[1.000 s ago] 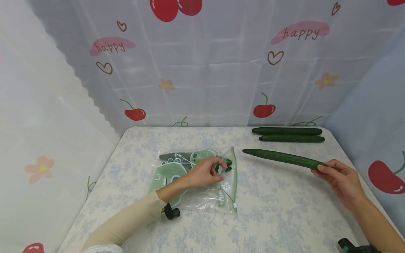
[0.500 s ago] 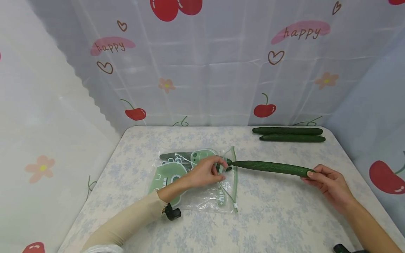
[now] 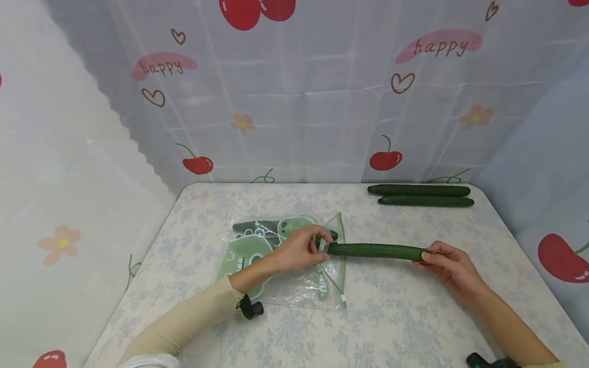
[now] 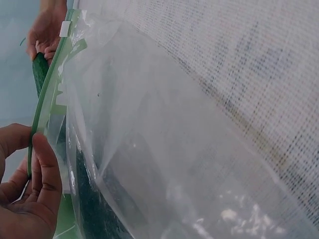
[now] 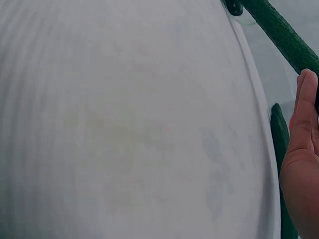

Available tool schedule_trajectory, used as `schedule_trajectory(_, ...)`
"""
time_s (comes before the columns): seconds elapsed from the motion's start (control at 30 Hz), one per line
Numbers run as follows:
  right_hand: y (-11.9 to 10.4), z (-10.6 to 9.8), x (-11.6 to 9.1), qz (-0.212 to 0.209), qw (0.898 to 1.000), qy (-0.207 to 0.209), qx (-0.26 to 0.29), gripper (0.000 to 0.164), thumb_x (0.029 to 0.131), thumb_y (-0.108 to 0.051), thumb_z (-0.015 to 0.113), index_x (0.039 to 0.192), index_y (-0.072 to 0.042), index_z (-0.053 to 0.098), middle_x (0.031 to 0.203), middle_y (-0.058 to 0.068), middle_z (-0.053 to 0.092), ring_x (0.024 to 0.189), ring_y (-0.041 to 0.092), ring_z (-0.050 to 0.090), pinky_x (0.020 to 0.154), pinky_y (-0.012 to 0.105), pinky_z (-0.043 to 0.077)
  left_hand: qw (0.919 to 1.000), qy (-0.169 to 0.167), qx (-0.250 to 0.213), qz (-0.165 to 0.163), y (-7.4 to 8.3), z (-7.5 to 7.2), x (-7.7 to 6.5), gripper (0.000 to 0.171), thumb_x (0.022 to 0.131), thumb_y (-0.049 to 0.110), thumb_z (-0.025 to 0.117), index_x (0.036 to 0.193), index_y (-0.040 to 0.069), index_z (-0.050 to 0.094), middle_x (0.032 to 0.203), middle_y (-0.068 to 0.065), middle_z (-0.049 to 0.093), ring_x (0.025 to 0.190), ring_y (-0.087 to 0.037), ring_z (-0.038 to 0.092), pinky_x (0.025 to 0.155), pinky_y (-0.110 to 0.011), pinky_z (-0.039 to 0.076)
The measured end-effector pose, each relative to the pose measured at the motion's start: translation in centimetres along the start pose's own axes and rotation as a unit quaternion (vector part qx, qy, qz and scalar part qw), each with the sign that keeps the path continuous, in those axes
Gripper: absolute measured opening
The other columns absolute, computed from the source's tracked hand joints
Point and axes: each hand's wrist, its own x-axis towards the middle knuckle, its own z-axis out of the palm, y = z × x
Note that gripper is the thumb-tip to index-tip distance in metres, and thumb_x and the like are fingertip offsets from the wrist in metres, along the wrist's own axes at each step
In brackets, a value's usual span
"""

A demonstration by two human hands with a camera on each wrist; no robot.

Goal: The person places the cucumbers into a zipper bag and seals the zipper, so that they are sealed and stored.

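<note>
My right hand [image 3: 453,268] grips one cucumber [image 3: 377,250] by its right-hand end, between thumb and fingers, and holds it out over the table [image 3: 391,317], a little right of the middle. Its long axis runs left to right, almost parallel to the table's far edge. The other end points toward the table's left edge, straight at the mouth of a clear zip bag [image 3: 294,294]. Seen from my head, that tip crosses the bag's green strip [image 3: 343,281] and comes just beside my left fingertips; I can't tell how far inside it reaches. My left hand [image 3: 299,250] has its fingers curled, pinching the green edge of the bag's mouth between thumb and finger. The bag lies left of the middle, green cartoon print [image 3: 230,268] on its face and its mouth toward the table's right edge. Dark green bagged cucumbers [image 3: 250,226] show through the plastic, lying left to right as well. Near the table's far right corner two loose cucumbers [image 3: 418,190] lie side by side, both lengthwise along the far edge. Behind that edge hangs a pale curtain [image 3: 299,138] printed with cherries, hearts and "happy".
</note>
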Motion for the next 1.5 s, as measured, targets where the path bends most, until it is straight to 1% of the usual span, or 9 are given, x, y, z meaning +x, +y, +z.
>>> schedule_trajectory(0.13,0.6,1.4,0.8,0.019,1.000,-0.004,-0.007,0.022,0.109,0.004,0.054,0.100,-0.012,0.067,0.111,-0.003,0.071,0.102,0.011,0.081,0.096,0.029,0.063,0.9999,-0.001,-0.011,0.006,-0.2,0.1,-0.2,0.037,0.097,0.013,0.081,0.130,0.007,0.068,0.111,-0.009,0.070,0.068,-0.006,0.069,0.066,-0.023,0.058)
schedule_trajectory(0.23,1.0,2.3,1.4,0.019,1.000,-0.018,-0.012,0.021,0.109,0.004,0.054,0.100,-0.012,0.065,0.111,-0.002,0.072,0.104,0.013,0.081,0.096,0.030,0.063,0.9999,-0.001,-0.015,0.005,-0.2,0.2,-0.3,0.037,0.096,0.013,0.081,0.130,0.007,0.068,0.105,-0.011,0.072,0.067,-0.006,0.068,0.066,-0.023,0.058)
schedule_trajectory(0.37,1.3,3.4,2.2,0.024,0.999,-0.035,-0.014,0.021,0.108,0.003,0.056,0.100,-0.013,0.066,0.112,-0.001,0.070,0.108,0.015,0.081,0.098,0.031,0.063,0.9999,0.002,-0.012,0.002,-0.2,0.3,-0.3,0.037,0.097,0.015,0.081,0.131,0.009,0.068,0.101,-0.009,0.072,0.067,-0.006,0.068,0.066,-0.023,0.057)
schedule_trajectory(0.6,1.2,5.7,3.1,0.100,0.995,-0.021,0.012,0.016,0.108,-0.003,0.061,0.096,-0.015,0.062,0.118,0.002,0.066,0.112,0.014,0.080,0.102,0.031,0.061,1.0000,0.003,-0.003,0.004,0.1,0.3,-0.2,0.036,0.098,0.015,0.080,0.131,0.010,0.068,0.108,-0.004,0.069,0.069,-0.006,0.068,0.068,-0.022,0.057)
schedule_trajectory(0.7,1.0,6.4,3.5,0.114,0.993,-0.009,0.005,0.014,0.106,-0.006,0.065,0.095,-0.015,0.061,0.118,0.004,0.065,0.112,0.013,0.079,0.103,0.031,0.061,1.0000,0.003,-0.001,0.005,0.1,0.3,-0.1,0.036,0.098,0.016,0.080,0.131,0.011,0.068,0.108,-0.003,0.069,0.068,-0.005,0.067,0.068,-0.022,0.056)
schedule_trajectory(0.9,0.9,7.5,4.3,0.120,0.993,-0.014,0.007,0.013,0.106,-0.009,0.066,0.096,-0.015,0.062,0.123,0.007,0.063,0.114,0.014,0.079,0.104,0.033,0.060,1.0000,0.006,0.003,0.004,0.1,0.2,-0.1,0.037,0.098,0.016,0.081,0.132,0.011,0.068,0.104,-0.002,0.070,0.068,-0.005,0.068,0.069,-0.022,0.057)
schedule_trajectory(1.03,1.1,8.3,4.7,0.126,0.992,-0.018,0.007,0.012,0.105,-0.008,0.067,0.095,-0.014,0.062,0.130,0.010,0.058,0.116,0.014,0.078,0.104,0.032,0.060,0.9999,0.006,0.002,0.007,0.2,0.1,0.0,0.037,0.098,0.016,0.081,0.132,0.011,0.068,0.104,-0.001,0.070,0.069,-0.005,0.068,0.070,-0.023,0.057)
schedule_trajectory(1.27,1.5,10.4,5.9,0.143,0.989,-0.020,0.022,0.010,0.103,-0.009,0.070,0.096,-0.012,0.064,0.129,0.012,0.059,0.114,0.014,0.078,0.103,0.030,0.060,0.9999,0.010,-0.001,0.013,0.4,-0.1,0.0,0.036,0.097,0.017,0.082,0.130,0.013,0.069,0.097,-0.002,0.071,0.068,-0.004,0.067,0.068,-0.022,0.056)
schedule_trajectory(1.5,2.0,12.3,6.9,0.144,0.988,-0.028,0.041,0.010,0.103,-0.005,0.069,0.097,-0.011,0.065,0.131,0.013,0.057,0.115,0.014,0.077,0.103,0.029,0.060,0.9997,0.010,-0.001,0.021,0.8,-0.4,-0.1,0.036,0.097,0.017,0.081,0.130,0.010,0.068,0.102,-0.005,0.070,0.067,-0.004,0.066,0.065,-0.021,0.055)
